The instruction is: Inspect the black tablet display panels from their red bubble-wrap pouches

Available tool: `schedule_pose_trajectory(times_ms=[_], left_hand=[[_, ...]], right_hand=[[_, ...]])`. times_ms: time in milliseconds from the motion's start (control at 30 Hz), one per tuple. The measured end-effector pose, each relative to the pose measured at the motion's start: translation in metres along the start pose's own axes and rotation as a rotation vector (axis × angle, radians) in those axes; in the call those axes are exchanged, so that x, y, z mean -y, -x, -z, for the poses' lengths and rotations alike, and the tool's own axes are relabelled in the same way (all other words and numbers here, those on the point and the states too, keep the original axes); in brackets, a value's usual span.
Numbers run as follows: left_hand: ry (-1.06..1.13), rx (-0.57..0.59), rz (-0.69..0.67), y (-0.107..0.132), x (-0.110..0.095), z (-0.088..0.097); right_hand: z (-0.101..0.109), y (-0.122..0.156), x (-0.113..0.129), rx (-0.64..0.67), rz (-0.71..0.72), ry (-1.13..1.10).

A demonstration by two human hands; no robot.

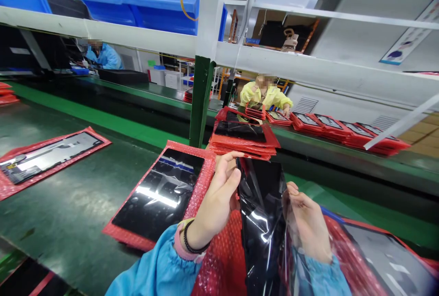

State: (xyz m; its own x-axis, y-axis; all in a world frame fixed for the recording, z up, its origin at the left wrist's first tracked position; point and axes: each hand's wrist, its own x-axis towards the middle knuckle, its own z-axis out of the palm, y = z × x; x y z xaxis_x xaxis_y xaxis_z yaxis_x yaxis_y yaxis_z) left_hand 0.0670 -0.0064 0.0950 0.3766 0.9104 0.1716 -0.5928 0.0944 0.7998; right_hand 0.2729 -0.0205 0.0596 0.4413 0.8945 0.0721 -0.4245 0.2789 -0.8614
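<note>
Apparently, with my left hand (216, 198) clamped on the black panel (259, 223) at the frame's lower centre and my right hand (310, 223) pinching clear film (291, 245), I'm mid-handling, the next move needing steady tension.

The hands (217, 195) can pass between silver panel (53, 154) and black screen (161, 195); green post (200, 104) and red stack (245, 142) obstruct the bench's (85, 182) far edge.
</note>
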Motion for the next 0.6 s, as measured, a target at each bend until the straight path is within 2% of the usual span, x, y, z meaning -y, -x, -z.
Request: schedule_pose_trajectory(times_ms=[133, 367, 467, 600], left_hand=[[0.004, -0.030, 0.018, -0.001, -0.001, -0.001], [0.045, -0.013, 0.007, -0.003, -0.002, -0.004], [0.017, -0.046, -0.039, -0.005, -0.001, -0.003], [0.014, -0.073, -0.057, -0.006, 0.001, -0.001]], right_hand=[[-0.003, 0.004, 0.005, 0.018, -0.148, -0.058], [0.005, 0.001, 0.004, -0.011, -0.189, -0.051], [0.009, 0.001, 0.001, -0.068, -0.189, -0.043], [0.008, 0.003, 0.001, -0.211, -0.206, -0.066]])
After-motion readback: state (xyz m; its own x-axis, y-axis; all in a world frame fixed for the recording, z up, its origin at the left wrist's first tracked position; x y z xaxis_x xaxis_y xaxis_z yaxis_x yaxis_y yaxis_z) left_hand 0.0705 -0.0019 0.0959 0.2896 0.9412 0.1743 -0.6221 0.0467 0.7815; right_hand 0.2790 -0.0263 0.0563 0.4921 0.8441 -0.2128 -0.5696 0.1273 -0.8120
